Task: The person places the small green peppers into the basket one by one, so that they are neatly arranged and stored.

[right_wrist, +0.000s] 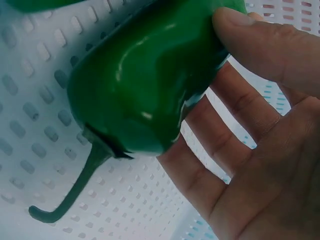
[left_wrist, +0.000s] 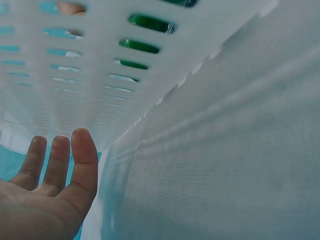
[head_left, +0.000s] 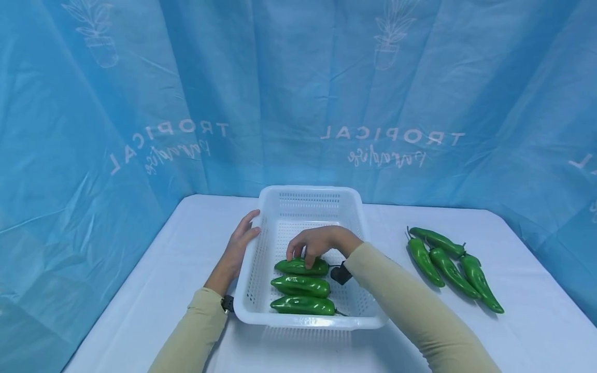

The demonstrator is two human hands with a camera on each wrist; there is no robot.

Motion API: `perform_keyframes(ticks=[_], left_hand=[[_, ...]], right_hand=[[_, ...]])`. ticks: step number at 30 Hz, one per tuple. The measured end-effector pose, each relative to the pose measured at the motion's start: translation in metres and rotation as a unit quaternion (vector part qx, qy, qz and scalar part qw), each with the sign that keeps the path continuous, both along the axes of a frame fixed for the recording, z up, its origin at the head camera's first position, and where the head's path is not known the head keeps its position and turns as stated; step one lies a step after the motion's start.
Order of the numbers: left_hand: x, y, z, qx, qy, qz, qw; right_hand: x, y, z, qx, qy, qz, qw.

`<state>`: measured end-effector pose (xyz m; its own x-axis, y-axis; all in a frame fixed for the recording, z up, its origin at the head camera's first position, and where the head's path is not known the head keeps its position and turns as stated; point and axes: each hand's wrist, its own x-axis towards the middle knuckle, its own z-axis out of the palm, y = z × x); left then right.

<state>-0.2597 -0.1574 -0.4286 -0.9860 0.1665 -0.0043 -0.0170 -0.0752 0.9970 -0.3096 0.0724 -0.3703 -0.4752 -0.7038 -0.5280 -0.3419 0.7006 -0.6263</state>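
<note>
A white perforated plastic basket (head_left: 310,321) stands in the middle of the table. Inside, three glossy green chili peppers lie side by side across its near half. The farthest green pepper (head_left: 298,267) is pinched by my right hand (head_left: 317,241), which reaches in over the right wall. In the right wrist view its thumb (right_wrist: 280,50) presses one side of the pepper (right_wrist: 150,85), the fingers the other; the stem hangs free. My left hand (head_left: 238,246) rests against the basket's left side near the rim, its fingers (left_wrist: 84,155) fairly straight in the left wrist view.
Several more green peppers (head_left: 450,272) lie in a loose cluster on the white table (head_left: 406,331) to the right of the basket. A blue printed curtain (head_left: 298,93) hangs behind the table and along both sides.
</note>
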Motion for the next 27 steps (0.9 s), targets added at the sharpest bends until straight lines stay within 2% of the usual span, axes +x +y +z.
perform_keyframes(ticks=[7, 14, 21, 27], left_hand=[[0.0007, -0.0002, 0.0003, 0.006, 0.0, -0.004, 1.0], [-0.0003, 0.0006, 0.0007, 0.009, 0.004, -0.002, 1.0], [0.0013, 0.0016, 0.0026, 0.01, 0.005, -0.003, 0.9999], [0.0018, 0.0021, 0.0027, 0.011, 0.007, -0.003, 0.9999]], right_hand=[[0.0002, 0.0003, -0.0008, 0.0, -0.002, 0.0, 1.0], [0.0002, 0.002, 0.0006, 0.006, -0.023, -0.01, 0.9997], [0.0002, 0.0019, 0.0011, 0.006, -0.028, 0.003, 0.9996], [-0.0006, 0.0029, 0.0016, 0.025, -0.021, 0.004, 0.9995]])
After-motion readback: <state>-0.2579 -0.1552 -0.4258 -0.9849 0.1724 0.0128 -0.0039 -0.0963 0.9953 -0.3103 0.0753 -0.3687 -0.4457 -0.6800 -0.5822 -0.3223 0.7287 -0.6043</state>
